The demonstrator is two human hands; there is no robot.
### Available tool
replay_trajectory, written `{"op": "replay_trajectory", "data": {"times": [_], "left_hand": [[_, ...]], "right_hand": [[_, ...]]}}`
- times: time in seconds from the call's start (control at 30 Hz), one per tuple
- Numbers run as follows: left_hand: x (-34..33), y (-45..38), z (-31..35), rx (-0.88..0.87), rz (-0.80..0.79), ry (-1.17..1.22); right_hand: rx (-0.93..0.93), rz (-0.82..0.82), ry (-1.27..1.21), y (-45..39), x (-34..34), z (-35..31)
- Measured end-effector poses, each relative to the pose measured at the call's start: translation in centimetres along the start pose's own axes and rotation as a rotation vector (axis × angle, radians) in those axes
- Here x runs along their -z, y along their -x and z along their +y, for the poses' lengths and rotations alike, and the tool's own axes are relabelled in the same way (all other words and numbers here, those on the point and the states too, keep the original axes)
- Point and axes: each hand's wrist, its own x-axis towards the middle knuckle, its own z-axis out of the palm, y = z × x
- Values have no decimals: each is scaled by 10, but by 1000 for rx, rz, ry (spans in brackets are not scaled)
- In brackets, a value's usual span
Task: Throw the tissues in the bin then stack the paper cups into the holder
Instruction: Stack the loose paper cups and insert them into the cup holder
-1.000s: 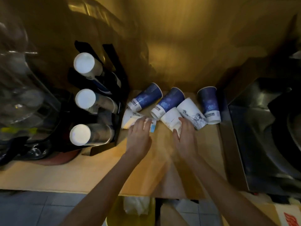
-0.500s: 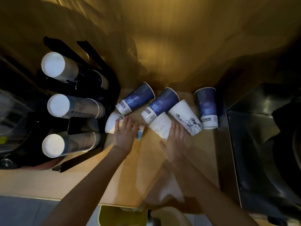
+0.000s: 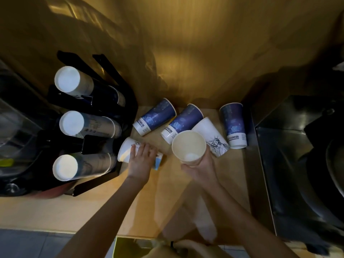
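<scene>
My right hand [image 3: 202, 167] grips a white paper cup [image 3: 189, 146], lifted off the counter with its mouth facing up at me. My left hand [image 3: 141, 160] lies closed over a white cup with a light-blue base [image 3: 126, 149] that rests on its side beside the holder. Three blue cups [image 3: 157, 117] [image 3: 183, 122] [image 3: 234, 124] and a white cup with a statue drawing [image 3: 212, 138] lie on the wooden counter [image 3: 93, 211]. The black cup holder [image 3: 104, 142] at the left carries three stacks of cups [image 3: 85, 85] [image 3: 87, 124] [image 3: 81, 166].
A yellow bin [image 3: 126, 248] shows below the counter's front edge. A steel sink [image 3: 297, 164] with dark items sits at the right. A golden wall rises behind the cups. Dark appliances crowd the far left.
My right hand has picked the white cup up from the counter and turned its mouth upward. My left hand stays on the lying white cup.
</scene>
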Motion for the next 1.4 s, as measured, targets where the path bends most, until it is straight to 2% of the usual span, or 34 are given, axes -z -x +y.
{"op": "replay_trajectory", "data": {"times": [0.1, 0.23, 0.33, 0.47, 0.53, 0.6, 0.67, 0.87, 0.93, 1.0, 1.1, 1.2, 1.27, 1.4], "left_hand": [[4, 0, -6, -35, 10, 62], [28, 5, -19, 35, 111, 349], [59, 8, -26, 115, 205, 654], [103, 15, -30, 314, 338, 1083], [128, 22, -30, 379, 360, 1381], [147, 29, -28, 358, 321, 1809], [154, 32, -23, 327, 204, 2174], [143, 32, 10, 460, -198, 2615], [138, 32, 23, 516, -269, 2708], [131, 33, 34, 558, -274, 2779], [123, 32, 44, 558, -312, 2825], [115, 30, 50, 484, -345, 2760], [112, 28, 54, 457, -335, 2704], [111, 26, 61, 269, -242, 2427]], "right_hand": [[4, -10, -24, 6, -5, 5], [-55, 11, 42, 16, -12, 17], [-87, 38, 30, 18, -13, 22], [-77, 32, 24, 16, -10, 24], [-63, 18, 27, 16, -8, 26], [-63, -3, 27, 16, -7, 25], [-58, -16, 26, 17, -6, 23], [-43, -84, -3, 17, -1, 17], [-53, -124, -5, 17, 2, 18], [-53, -158, -22, 18, 6, 17], [-10, -191, -59, 21, 17, 6], [18, -189, -83, 21, 33, -15], [-29, -219, -138, 21, 43, -34], [-14, -258, -490, 15, 58, -69]]}}
